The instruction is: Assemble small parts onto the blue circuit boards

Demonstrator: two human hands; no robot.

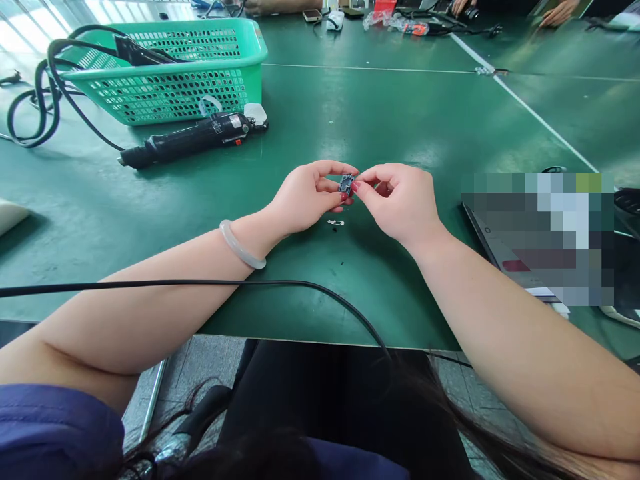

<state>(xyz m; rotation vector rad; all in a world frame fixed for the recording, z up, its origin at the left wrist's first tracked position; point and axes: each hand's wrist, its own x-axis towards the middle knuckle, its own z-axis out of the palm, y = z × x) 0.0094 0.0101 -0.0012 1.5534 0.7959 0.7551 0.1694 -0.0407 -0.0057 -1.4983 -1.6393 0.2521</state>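
Between the fingers of my left hand (pixel 313 193) is a small dark rectangular part with fine light details, perhaps a circuit board or module (pixel 346 183). My right hand (pixel 400 197) meets it from the other side, thumb and forefinger pinched together at its right edge. Whether those fingertips grip the part itself or something tiny on it is hidden. On the green table just below my hands lies a small silvery metal piece (pixel 335 222), with a tiny black bit (pixel 335 230) beside it.
A green perforated basket (pixel 165 73) stands at the upper left, a black electric screwdriver (pixel 195 137) lying before it with its cable looping left. A black cable (pixel 280 283) crosses my left forearm. At right lies a dark flat device (pixel 500 247), partly blurred. Another person's hands (pixel 559 13) show at the far edge.
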